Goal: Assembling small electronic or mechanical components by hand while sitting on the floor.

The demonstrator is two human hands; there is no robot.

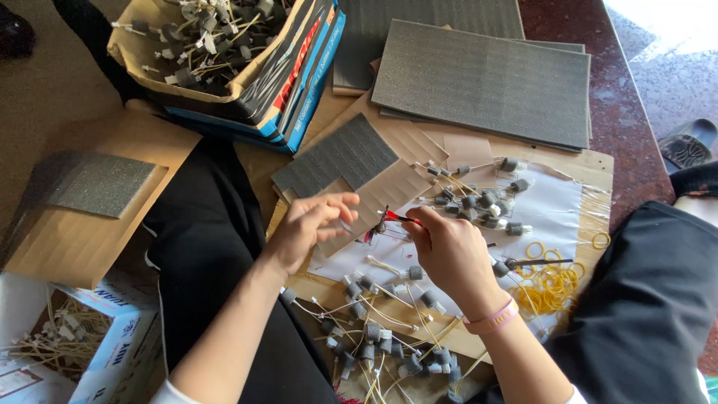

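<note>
1. You are looking down from your head camera at a cardboard work board (449, 150) lying across your lap.
2. Your right hand (449, 251) is sitting near the centre of the view, its fingers pinching closed on a small red-handled tool (396, 218).
3. The tool is sticking out at about ten o'clock from your right hand, its tip touching a small wire part (378, 228) on the board.
4. Your left hand (310, 224) is hovering at nine o'clock from the tool, just beside it, with its fingers spread and loosely curled; you are not grasping anything with it.
5. A pink wristband (491, 317) is circling your right wrist.
6. A heap of yellow rubber bands (552, 284) is lying at three o'clock from your right hand, near it.
7. Small grey foam pieces on thin wires (374, 329) are lying scattered at six o'clock from your hands, below them.
8. More grey foam pieces (482, 198) are lying at one o'clock from your right hand, on a white sheet (550, 206).
9. A stepped piece of grey foam sheet (336, 155) is resting at twelve o'clock from your left hand.
10. Large grey foam sheets (486, 78) are lying stacked at one o'clock, well apart from your hands.
11. An open cardboard box (217, 56) filled with more wired pieces is standing at eleven o'clock, well apart.
</note>
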